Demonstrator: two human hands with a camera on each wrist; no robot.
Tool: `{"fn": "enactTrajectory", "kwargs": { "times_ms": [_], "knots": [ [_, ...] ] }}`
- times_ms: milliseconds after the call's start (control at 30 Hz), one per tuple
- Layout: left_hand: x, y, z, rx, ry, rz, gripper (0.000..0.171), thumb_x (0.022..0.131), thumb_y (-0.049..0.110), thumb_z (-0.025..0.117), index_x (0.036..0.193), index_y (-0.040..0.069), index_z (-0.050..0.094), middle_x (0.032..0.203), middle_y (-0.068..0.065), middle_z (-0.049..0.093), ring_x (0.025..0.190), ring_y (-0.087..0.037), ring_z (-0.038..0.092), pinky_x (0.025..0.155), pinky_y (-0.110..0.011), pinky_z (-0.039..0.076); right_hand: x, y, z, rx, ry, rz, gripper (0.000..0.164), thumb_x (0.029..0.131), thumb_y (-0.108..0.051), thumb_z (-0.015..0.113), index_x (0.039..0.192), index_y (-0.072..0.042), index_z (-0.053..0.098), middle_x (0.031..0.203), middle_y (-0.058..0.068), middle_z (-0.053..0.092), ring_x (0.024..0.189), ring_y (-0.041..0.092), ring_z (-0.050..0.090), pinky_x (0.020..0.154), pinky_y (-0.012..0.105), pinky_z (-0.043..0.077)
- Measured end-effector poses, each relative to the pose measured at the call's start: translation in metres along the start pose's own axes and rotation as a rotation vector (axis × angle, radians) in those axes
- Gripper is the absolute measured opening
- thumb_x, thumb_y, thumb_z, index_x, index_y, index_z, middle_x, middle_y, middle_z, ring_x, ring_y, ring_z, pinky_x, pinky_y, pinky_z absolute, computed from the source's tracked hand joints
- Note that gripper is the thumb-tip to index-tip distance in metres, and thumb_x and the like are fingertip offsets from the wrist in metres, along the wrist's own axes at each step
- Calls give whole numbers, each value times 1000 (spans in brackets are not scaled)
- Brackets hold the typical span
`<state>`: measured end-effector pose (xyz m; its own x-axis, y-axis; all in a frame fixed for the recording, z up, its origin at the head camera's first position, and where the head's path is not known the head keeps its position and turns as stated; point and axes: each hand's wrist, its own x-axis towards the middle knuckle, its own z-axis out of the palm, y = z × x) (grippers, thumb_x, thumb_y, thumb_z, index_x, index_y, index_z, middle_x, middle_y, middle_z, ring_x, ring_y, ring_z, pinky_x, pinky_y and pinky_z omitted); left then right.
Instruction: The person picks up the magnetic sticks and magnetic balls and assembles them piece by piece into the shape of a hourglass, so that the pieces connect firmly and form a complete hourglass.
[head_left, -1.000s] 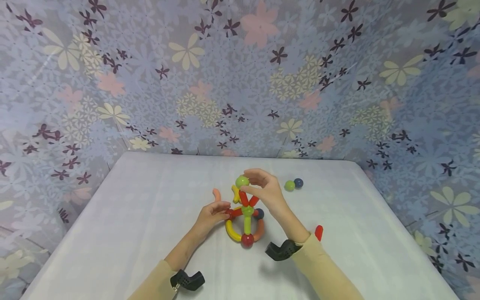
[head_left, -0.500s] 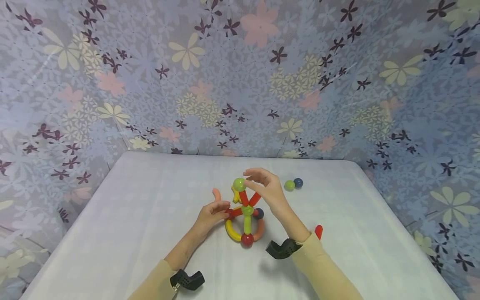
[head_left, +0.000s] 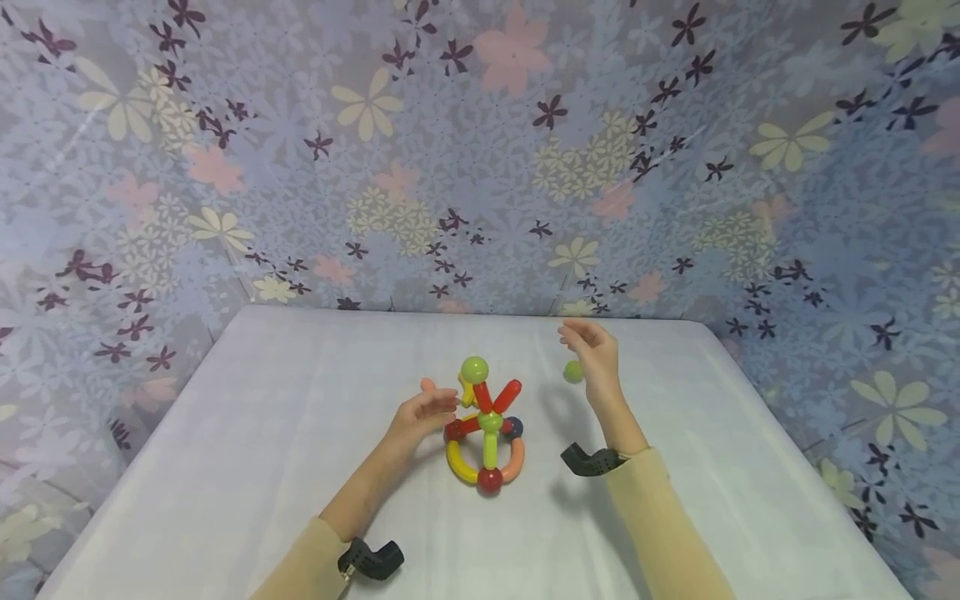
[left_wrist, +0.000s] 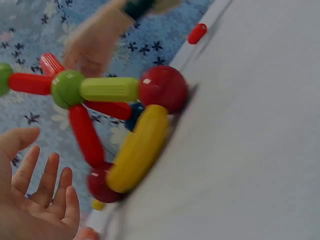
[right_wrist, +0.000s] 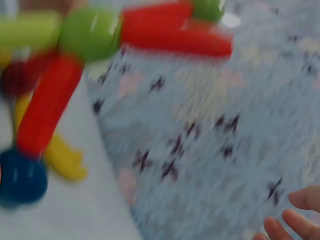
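Observation:
A ball-and-rod toy structure point(head_left: 490, 446) stands on the table, its base ring of curved yellow and orange rods joined by dark red and blue balls. Straight rods rise from the base to a green ball point(left_wrist: 68, 89). From it two red rods spread upward in a V; a light green ball point(head_left: 475, 370) sits on the left one, while the right red rod point(head_left: 507, 395) has a bare end. My left hand point(head_left: 422, 414) is beside the structure's left side, fingers extended and holding nothing. My right hand point(head_left: 600, 357), empty with fingers loosely bent, is above the table near a loose green ball point(head_left: 573, 372).
Behind the structure lies a yellow piece point(head_left: 467, 392) with a bumpy outline. An orange curved rod point(head_left: 427, 385) shows partly behind my left hand. A short red rod point(left_wrist: 197, 33) lies on the white table point(head_left: 247, 433). Flowered fabric point(head_left: 465, 167) rises behind the table.
My right hand has let go of the light green ball, which stays on the red rod, and has moved right toward the loose balls. The left hand has drawn slightly off the dark red ball.

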<state>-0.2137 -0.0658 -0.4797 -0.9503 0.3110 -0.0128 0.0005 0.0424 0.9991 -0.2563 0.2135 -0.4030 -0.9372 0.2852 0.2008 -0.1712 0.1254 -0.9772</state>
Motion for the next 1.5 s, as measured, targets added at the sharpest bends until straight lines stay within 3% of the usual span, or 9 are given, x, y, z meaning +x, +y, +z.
{"fn": "enactTrajectory", "kwargs": {
  "times_ms": [200, 400, 567, 700, 800, 1067, 1267, 1400, 1500],
  "knots": [
    [3, 26, -5, 23, -22, 25, 45, 91, 13, 59, 135, 6, 50, 133, -17, 56, 122, -24, 54, 101, -39, 45, 14, 28, -12, -140, 92, 44, 27, 91, -10, 59, 115, 2, 62, 109, 9, 66, 96, 7, 55, 82, 17, 43],
    [13, 55, -6, -16, -69, 79, 48, 91, 14, 59, 138, 11, 48, 139, -12, 52, 128, -26, 49, 108, -47, 38, 27, 51, -22, -214, 137, 59, 31, 89, -3, 55, 120, 1, 62, 126, 19, 59, 117, 28, 52, 97, 36, 45],
    [13, 68, -7, -1, -188, 138, 50, 90, 13, 58, 139, 15, 46, 142, -10, 49, 132, -29, 45, 111, -56, 30, 32, 68, -29, -316, 66, 72, 40, 87, 1, 51, 126, 1, 58, 137, 23, 51, 132, 37, 42, 108, 48, 37],
    [10, 71, -6, 29, -247, 144, 51, 90, 14, 59, 140, 14, 46, 140, -10, 51, 129, -29, 49, 108, -54, 35, 34, 82, -34, -379, -20, 86, 44, 85, 5, 47, 128, 3, 56, 139, 24, 49, 135, 38, 39, 110, 49, 34],
    [8, 75, -4, 52, -258, 149, 50, 91, 18, 60, 139, 12, 46, 137, -12, 54, 126, -28, 52, 106, -49, 40, 36, 87, -37, -386, -33, 99, 45, 84, 6, 47, 128, 6, 54, 137, 26, 50, 132, 39, 42, 110, 48, 34],
    [8, 82, 1, 127, -189, 112, 43, 92, 20, 61, 133, 14, 52, 131, -11, 59, 118, -24, 59, 108, -50, 38, 36, 92, -45, -427, 4, 173, 40, 85, 2, 53, 125, 8, 55, 133, 29, 51, 125, 40, 49, 106, 47, 39],
    [10, 83, 0, 145, -173, 113, 44, 91, 20, 62, 133, 10, 51, 131, -11, 58, 119, -25, 59, 107, -49, 38, 36, 88, -44, -441, 50, 155, 41, 83, 1, 57, 124, 9, 54, 130, 32, 52, 124, 41, 49, 106, 47, 39],
    [11, 82, -4, 152, -165, 104, 44, 91, 20, 63, 132, 9, 52, 132, -11, 57, 119, -26, 58, 106, -46, 41, 34, 72, -39, -382, 83, 133, 43, 83, 0, 59, 125, 8, 54, 129, 29, 54, 119, 41, 52, 101, 45, 44],
    [12, 81, -7, 155, -163, 103, 42, 90, 20, 63, 130, 10, 54, 131, -11, 58, 117, -25, 59, 105, -44, 42, 28, 49, -32, -304, 60, 147, 43, 84, -3, 62, 126, 4, 56, 129, 25, 56, 114, 35, 56, 96, 39, 48]
  ]
}}
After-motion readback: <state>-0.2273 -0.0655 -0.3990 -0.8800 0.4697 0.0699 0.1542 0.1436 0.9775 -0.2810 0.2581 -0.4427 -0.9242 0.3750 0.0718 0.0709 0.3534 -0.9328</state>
